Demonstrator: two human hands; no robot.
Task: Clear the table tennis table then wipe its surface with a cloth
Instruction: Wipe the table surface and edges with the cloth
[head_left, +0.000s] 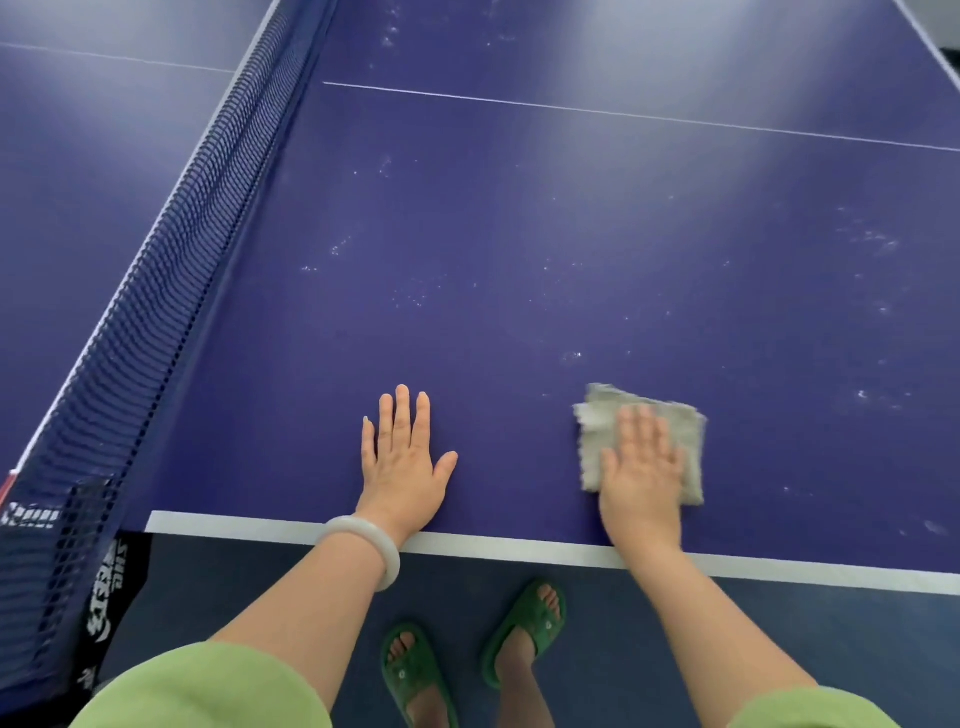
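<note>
- The dark blue table tennis table (519, 234) fills most of the view; its far end and right side run out of frame, so its full extent cannot be seen.
- A white painted edge line (519, 548) marks the near side, partly covered by both wrists.
- The left hand (402, 470) lies flat, palm down, fingers spread loosely on the bare surface just inside that line, holding nothing.
- A smooth white bangle (363, 545) circles the left wrist, over the table's edge.
- The right hand (641, 480) presses flat on a pale grey-green folded cloth (597, 421), fingers extended rather than curled; hand and cloth look slightly blurred.
- The cloth lies on the tabletop near the edge line, well apart from the left hand; its middle and near part are hidden under the palm.
- Faint whitish specks and smears (415, 299) dot the surface beyond the hands, too small to tell what they are.
- The dark blue mesh net (171, 249) with a white top band runs diagonally at left; its post end is cut off by the frame edge, and the printed white lettering there is hard to read.
- Below, light green sleeves (208, 686) and green open-toed slippers (527, 629) stand on a blue-grey floor, partly cropped.
</note>
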